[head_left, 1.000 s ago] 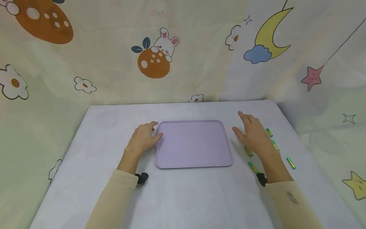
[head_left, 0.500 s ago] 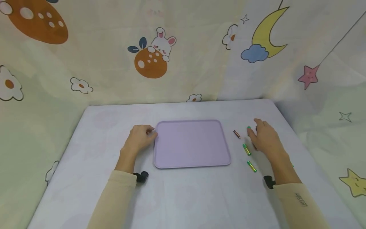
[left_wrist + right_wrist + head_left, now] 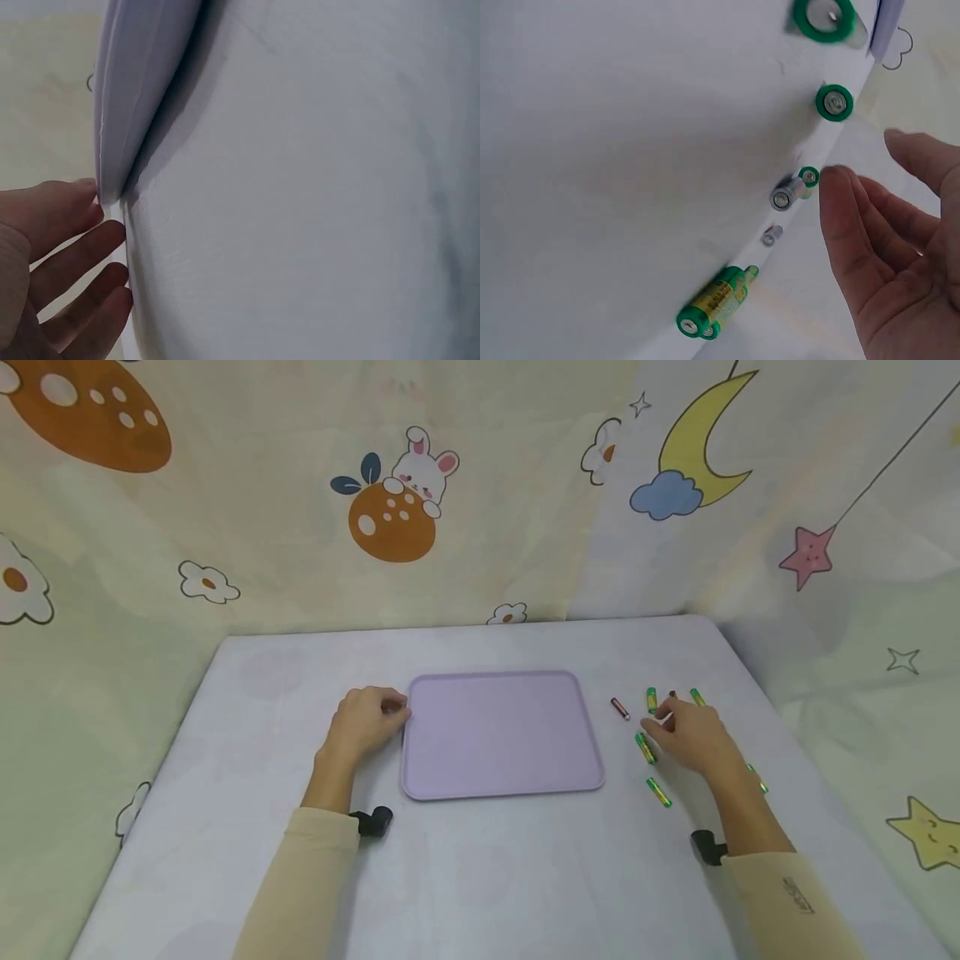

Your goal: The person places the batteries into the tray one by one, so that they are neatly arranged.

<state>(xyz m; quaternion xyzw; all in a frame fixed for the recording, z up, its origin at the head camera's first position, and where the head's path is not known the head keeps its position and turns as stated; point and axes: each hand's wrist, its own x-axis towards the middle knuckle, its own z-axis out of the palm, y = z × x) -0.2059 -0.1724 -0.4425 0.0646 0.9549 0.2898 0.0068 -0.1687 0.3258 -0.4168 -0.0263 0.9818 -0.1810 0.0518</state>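
My left hand (image 3: pixel 363 723) is at the left rim of a flat lilac tray (image 3: pixel 502 735). In the left wrist view its thumb and index finger pinch the tray's edge (image 3: pixel 139 97), while the other fingers spread loosely below. To the right of the tray, my right hand (image 3: pixel 692 737) hovers low among several batteries, thumb and fingers apart with nothing between them. Green-and-gold batteries lie at its left (image 3: pixel 646 748), nearer me (image 3: pixel 659 792) and beyond the fingertips (image 3: pixel 651 699). A copper-coloured battery (image 3: pixel 620 708) lies closest to the tray. The right wrist view shows paired green batteries (image 3: pixel 712 304).
Another green battery (image 3: pixel 757 778) is partly covered by the right forearm, and one (image 3: pixel 697 697) lies behind the hand. A white cloth (image 3: pixel 480 877) covers the table. A patterned curtain (image 3: pixel 285 527) rises behind the table and along its sides.
My right hand has moved right, then drawn back lower among the batteries, uncovering several. The left hand's fingers have closed in on the tray's left edge. The head view has shifted slightly.
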